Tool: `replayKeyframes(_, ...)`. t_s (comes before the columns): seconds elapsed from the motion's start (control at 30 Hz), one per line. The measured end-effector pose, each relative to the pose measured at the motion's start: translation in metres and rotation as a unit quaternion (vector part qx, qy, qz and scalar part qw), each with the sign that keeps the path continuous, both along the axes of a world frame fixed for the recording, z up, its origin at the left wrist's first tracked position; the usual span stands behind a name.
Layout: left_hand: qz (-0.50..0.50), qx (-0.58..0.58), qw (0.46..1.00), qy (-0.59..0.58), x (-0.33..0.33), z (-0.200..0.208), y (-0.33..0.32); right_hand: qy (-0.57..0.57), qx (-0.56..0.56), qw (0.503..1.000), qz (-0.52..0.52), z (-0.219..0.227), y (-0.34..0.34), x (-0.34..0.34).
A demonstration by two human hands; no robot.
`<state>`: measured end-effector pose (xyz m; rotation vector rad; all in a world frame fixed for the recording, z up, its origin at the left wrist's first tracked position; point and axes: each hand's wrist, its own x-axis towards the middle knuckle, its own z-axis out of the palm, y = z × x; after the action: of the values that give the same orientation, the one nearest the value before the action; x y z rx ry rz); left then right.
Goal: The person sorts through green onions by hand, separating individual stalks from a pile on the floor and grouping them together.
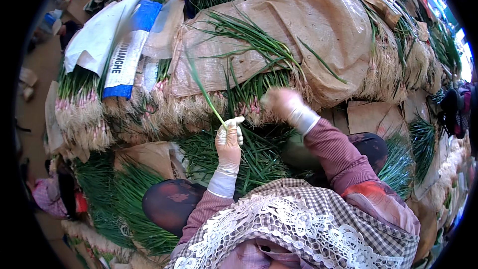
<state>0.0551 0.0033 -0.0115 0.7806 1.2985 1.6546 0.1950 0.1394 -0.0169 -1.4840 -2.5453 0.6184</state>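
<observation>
My gloved left hand (230, 142) is closed, pinching the lower end of a single spring onion (203, 89) whose green leaves point up and away. My right hand (282, 104), also gloved, is smeared by motion; whether anything is in its fingers does not show. It is beside the roots of a bunch of spring onions (249, 94) with pinkish white bases and pale roots. Beyond the hands, loose spring onions (259, 37) lie across a brown plastic sheet (308, 25) that covers part of the long stack.
A white and blue sack (130, 52) and a white sheet (94, 30) cover more bunches at the left. Trimmed green leaves (249, 154) are heaped between my knees. More bunches (393, 65) with hanging roots stand at the right. Another person (50, 194) is at the left edge.
</observation>
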Motion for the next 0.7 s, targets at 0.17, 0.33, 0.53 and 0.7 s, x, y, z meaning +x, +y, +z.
replayKeyframes(0.17,-0.209,-0.151,0.904,-0.343,-0.002,-0.029,0.009,-0.148,0.129,0.967,-0.163,0.022,0.061,0.053)
replayKeyframes(0.33,-0.16,-0.142,0.944,-0.253,0.007,-0.023,0.011,0.105,0.108,0.976,-0.154,0.026,0.013,0.021)
replayKeyframes(0.53,-0.16,-0.151,0.918,-0.329,0.007,-0.03,0.003,0.12,0.037,0.99,0.067,0.01,-0.04,-0.016)
replayKeyframes(0.7,-0.094,0.016,0.972,-0.215,0.005,0.008,0.006,-0.052,0.11,0.966,-0.23,0.031,0.069,0.024)
